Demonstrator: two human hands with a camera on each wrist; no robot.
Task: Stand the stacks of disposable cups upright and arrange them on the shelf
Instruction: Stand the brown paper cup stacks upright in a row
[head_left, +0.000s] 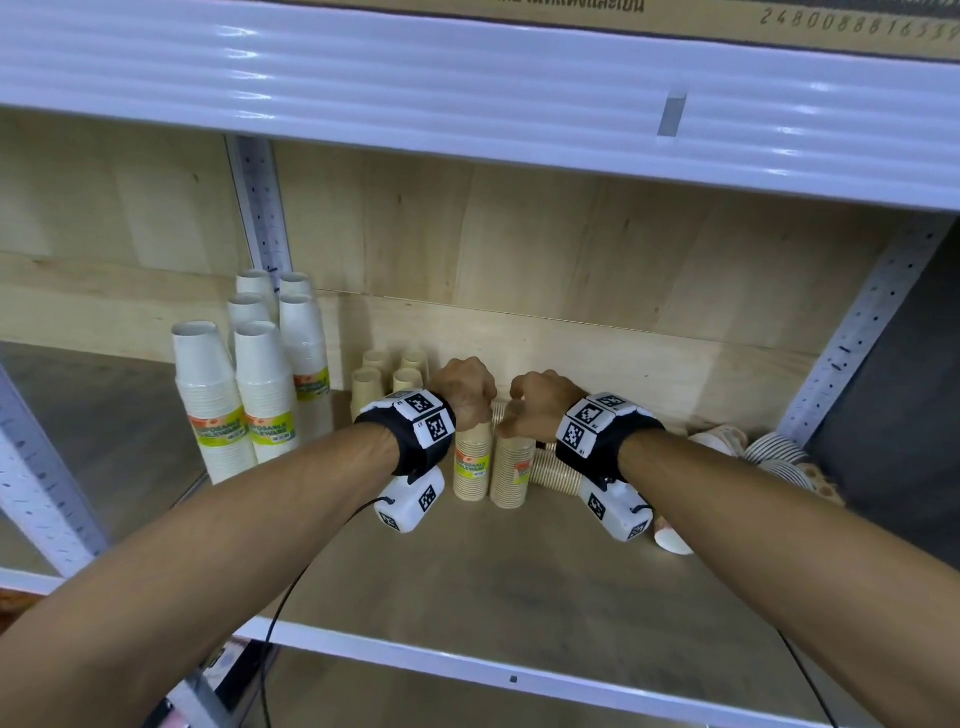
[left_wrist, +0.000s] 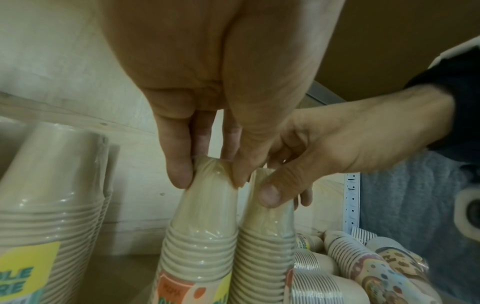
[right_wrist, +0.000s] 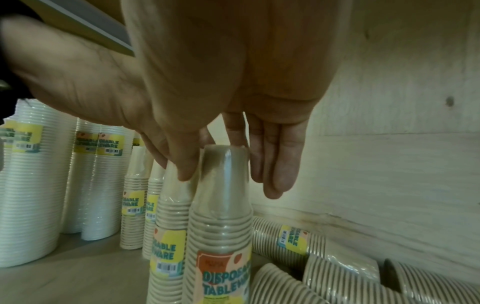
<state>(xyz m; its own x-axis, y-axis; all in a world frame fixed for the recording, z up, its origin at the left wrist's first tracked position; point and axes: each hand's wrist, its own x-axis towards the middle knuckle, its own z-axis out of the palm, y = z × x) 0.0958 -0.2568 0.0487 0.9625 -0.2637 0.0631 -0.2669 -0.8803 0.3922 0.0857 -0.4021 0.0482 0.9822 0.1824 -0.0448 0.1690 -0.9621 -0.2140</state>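
Two wrapped stacks of beige cups stand upright side by side in the middle of the shelf board (head_left: 467, 582). My left hand (head_left: 470, 397) (left_wrist: 209, 179) pinches the top of the left beige stack (head_left: 471, 467) (left_wrist: 200, 236) (right_wrist: 170, 226) between thumb and fingers. My right hand (head_left: 519, 415) (right_wrist: 226, 179) grips the top of the right beige stack (head_left: 511, 478) (left_wrist: 262, 246) (right_wrist: 221, 236), thumb on one side and fingers on the other. The two stacks touch. In the head view the hands hide both stack tops.
Tall white cup stacks (head_left: 244, 395) stand at the left, and small beige stacks (head_left: 387, 374) stand upright behind my left wrist. Beige stacks (head_left: 558, 470) (right_wrist: 288, 238) and patterned stacks (head_left: 769, 452) (left_wrist: 376, 267) lie on their sides at the right. The upper shelf (head_left: 467, 104) hangs low overhead.
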